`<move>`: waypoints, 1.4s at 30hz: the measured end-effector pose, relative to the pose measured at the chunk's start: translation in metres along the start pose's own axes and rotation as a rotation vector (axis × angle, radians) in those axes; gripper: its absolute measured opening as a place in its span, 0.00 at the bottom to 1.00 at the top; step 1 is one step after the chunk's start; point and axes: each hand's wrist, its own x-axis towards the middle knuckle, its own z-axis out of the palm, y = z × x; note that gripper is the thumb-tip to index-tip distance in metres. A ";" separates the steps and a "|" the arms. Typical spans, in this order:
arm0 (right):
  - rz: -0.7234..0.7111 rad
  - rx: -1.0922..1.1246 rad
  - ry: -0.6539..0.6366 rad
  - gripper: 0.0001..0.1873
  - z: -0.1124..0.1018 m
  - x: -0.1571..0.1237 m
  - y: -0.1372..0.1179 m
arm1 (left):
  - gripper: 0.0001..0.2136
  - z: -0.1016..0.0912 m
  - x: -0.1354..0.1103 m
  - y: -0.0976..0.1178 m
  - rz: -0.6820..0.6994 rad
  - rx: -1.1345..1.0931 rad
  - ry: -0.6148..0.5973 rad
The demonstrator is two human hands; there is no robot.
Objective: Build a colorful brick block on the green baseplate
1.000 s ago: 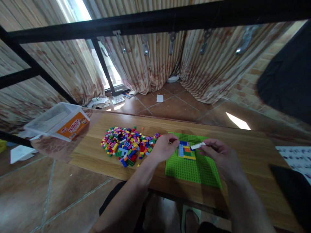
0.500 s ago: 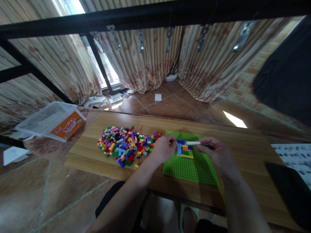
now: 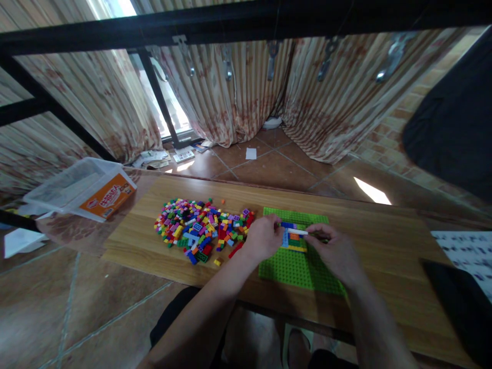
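In the grip of the bare right hand (image 3: 333,247), pinching the right end of a slim white plastic brick (image 3: 298,232) between thumb and fingers. With the grip of the bare left hand (image 3: 265,237), curling fingers just beside the left edge of a low multicoloured brick build (image 3: 297,245); cannot tell whether pinching a piece there or merely pressed together.

Hanging at the back as the largest sight, tall striped beige curtains with reddish patterning (image 3: 246,97). Running across the top in front of them, a black rail with metal hooks (image 3: 238,23). Stretching below, a long wood-grain tabletop (image 3: 384,256). Standing at its left end, a clear plastic bin with an orange label (image 3: 107,197). Lying under both hands, a square bright-green studded baseplate (image 3: 295,270). Spread to the left of that, a loose heap of small multicoloured plastic bricks (image 3: 200,228). Sitting on the baseplate, between the hands, the build, showing light blue, dark blue, orange, yellow and green. Held level across the build's upper part, the white brick; cannot tell whether touching the studs beneath. Lying apart below the heap, a small yellow plastic brick (image 3: 218,262).
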 end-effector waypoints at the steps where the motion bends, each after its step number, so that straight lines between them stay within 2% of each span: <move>1: -0.007 -0.020 0.010 0.12 0.001 0.001 0.000 | 0.11 0.000 0.000 0.000 -0.002 0.001 0.001; 7: -0.004 0.033 0.036 0.13 0.008 0.003 0.000 | 0.12 0.005 0.001 0.004 -0.067 0.006 0.013; 10: 0.007 0.058 0.043 0.13 0.005 0.003 0.001 | 0.13 0.007 0.002 0.006 -0.098 0.020 0.007; 16: 0.176 0.145 0.161 0.17 -0.006 0.003 0.005 | 0.15 0.005 0.003 0.009 -0.127 0.028 -0.005; 19: 0.241 0.211 0.118 0.20 -0.002 0.003 0.006 | 0.16 0.005 0.004 0.011 -0.156 0.028 0.003; 24: 0.185 0.171 0.037 0.22 0.012 0.006 0.011 | 0.16 0.009 0.005 0.014 -0.184 0.031 0.011; 31: 0.174 0.150 0.038 0.21 0.014 0.008 0.015 | 0.15 0.012 0.007 0.015 -0.212 0.004 0.037; 42: 0.291 0.264 0.071 0.18 0.019 0.011 0.009 | 0.13 0.018 0.009 0.014 -0.210 -0.001 0.074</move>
